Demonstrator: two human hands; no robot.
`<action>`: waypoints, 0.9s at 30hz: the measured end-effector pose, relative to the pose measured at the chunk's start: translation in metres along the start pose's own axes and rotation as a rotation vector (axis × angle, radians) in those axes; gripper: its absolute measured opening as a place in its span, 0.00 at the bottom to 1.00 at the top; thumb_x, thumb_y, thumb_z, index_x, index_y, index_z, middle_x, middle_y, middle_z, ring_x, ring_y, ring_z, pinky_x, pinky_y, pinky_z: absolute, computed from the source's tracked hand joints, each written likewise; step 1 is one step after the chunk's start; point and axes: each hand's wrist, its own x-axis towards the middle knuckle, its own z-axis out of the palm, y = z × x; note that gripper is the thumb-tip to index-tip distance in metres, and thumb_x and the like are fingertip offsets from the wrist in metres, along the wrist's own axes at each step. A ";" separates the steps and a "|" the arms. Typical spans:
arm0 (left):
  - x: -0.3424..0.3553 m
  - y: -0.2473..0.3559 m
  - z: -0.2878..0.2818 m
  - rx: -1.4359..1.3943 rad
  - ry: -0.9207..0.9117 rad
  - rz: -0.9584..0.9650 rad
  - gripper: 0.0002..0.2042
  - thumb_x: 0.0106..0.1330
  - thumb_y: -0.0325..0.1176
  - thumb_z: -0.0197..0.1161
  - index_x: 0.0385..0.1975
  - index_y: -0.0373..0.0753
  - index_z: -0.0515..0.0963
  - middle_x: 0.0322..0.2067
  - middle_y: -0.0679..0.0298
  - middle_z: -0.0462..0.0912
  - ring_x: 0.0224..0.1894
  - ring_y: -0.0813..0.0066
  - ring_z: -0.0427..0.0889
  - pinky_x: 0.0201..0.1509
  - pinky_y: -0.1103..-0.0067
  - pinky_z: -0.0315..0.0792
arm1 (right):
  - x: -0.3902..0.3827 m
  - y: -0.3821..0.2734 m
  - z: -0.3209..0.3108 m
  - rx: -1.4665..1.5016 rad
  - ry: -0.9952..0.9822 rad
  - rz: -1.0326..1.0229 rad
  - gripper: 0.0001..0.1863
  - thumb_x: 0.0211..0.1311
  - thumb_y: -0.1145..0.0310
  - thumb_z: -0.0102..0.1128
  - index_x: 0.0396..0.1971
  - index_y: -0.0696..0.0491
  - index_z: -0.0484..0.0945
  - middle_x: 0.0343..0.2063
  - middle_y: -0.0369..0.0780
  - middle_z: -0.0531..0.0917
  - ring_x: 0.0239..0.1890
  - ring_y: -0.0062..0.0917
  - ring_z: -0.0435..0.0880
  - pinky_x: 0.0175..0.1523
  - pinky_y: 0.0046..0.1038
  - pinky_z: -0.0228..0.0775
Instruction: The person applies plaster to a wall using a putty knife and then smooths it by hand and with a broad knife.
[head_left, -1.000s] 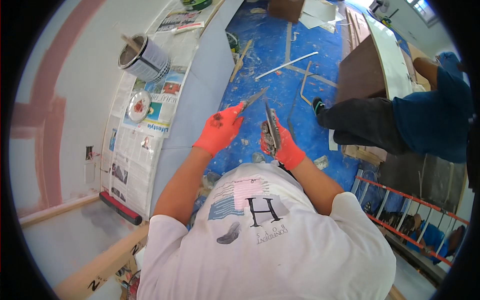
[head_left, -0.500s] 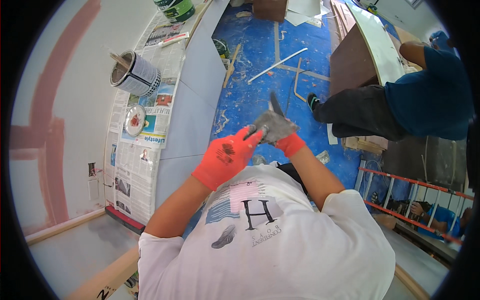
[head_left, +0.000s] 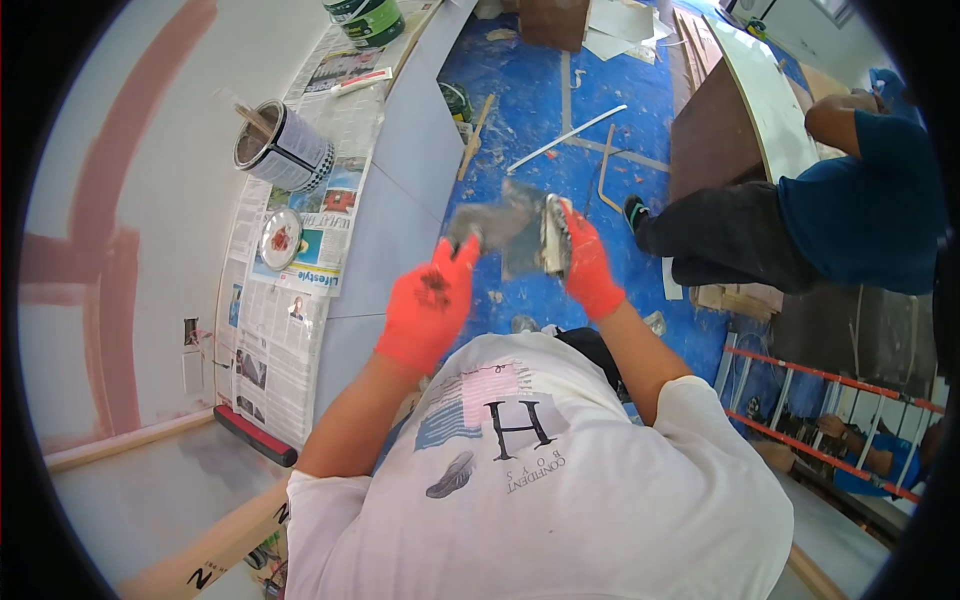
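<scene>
In front of my body, my left hand (head_left: 432, 310), in an orange-red work glove, is closed on a putty knife. Its grey blade (head_left: 485, 222) is smeared by motion and points right. My right hand (head_left: 592, 268), gloved alike, grips a flat trowel with a thin grey plate (head_left: 520, 250) and a pale, caked strip along the side by my fingers. The putty knife's blade overlaps the trowel's upper left part; whether they touch I cannot tell. Both tools hang over the blue-covered floor (head_left: 545, 185).
Newspaper (head_left: 265, 350) covers a bench at left, bearing an open paint can (head_left: 285, 148) with sticks, a stained lid (head_left: 281, 239) and a green bucket (head_left: 368, 18). A person (head_left: 850, 200) stands at right near a cabinet (head_left: 725, 120). A red-railed ladder (head_left: 830, 378) lies lower right.
My hands have drawn apart, the left moving left and down. The right hand has turned upward, bringing the trowel's plate into view. The person at right has shifted slightly.
</scene>
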 end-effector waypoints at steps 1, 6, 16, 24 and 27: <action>0.016 -0.023 0.003 -0.181 0.008 -0.126 0.18 0.73 0.34 0.54 0.62 0.43 0.73 0.50 0.54 0.81 0.39 0.57 0.83 0.45 0.73 0.76 | -0.007 0.001 0.005 -0.099 -0.061 -0.048 0.19 0.72 0.54 0.56 0.53 0.51 0.77 0.35 0.33 0.81 0.33 0.19 0.81 0.36 0.23 0.74; 0.034 -0.024 -0.031 0.559 0.215 0.020 0.18 0.73 0.34 0.54 0.62 0.44 0.73 0.52 0.53 0.80 0.41 0.59 0.84 0.45 0.73 0.77 | -0.008 0.002 -0.015 -0.523 -0.085 -0.448 0.21 0.71 0.68 0.55 0.62 0.52 0.72 0.47 0.39 0.81 0.49 0.26 0.81 0.54 0.27 0.73; -0.003 0.036 0.005 -0.045 -0.011 -0.038 0.20 0.71 0.30 0.56 0.63 0.45 0.72 0.55 0.51 0.79 0.44 0.60 0.82 0.49 0.75 0.75 | -0.027 -0.015 0.005 -0.621 -0.127 -0.313 0.24 0.60 0.79 0.55 0.59 0.53 0.76 0.52 0.48 0.78 0.54 0.40 0.78 0.60 0.36 0.69; 0.027 0.002 0.000 0.128 0.147 0.051 0.18 0.71 0.31 0.57 0.60 0.36 0.72 0.35 0.52 0.82 0.33 0.55 0.80 0.41 0.69 0.76 | -0.030 -0.017 -0.037 -1.201 -0.147 -0.911 0.21 0.63 0.79 0.54 0.57 0.57 0.75 0.52 0.46 0.78 0.52 0.39 0.79 0.59 0.35 0.70; 0.025 -0.007 -0.003 -0.256 0.172 0.050 0.18 0.76 0.40 0.51 0.56 0.34 0.73 0.31 0.59 0.81 0.30 0.67 0.80 0.38 0.72 0.75 | -0.011 -0.014 -0.034 -0.720 -0.023 -0.710 0.17 0.68 0.76 0.54 0.56 0.57 0.76 0.49 0.43 0.80 0.50 0.32 0.81 0.52 0.33 0.75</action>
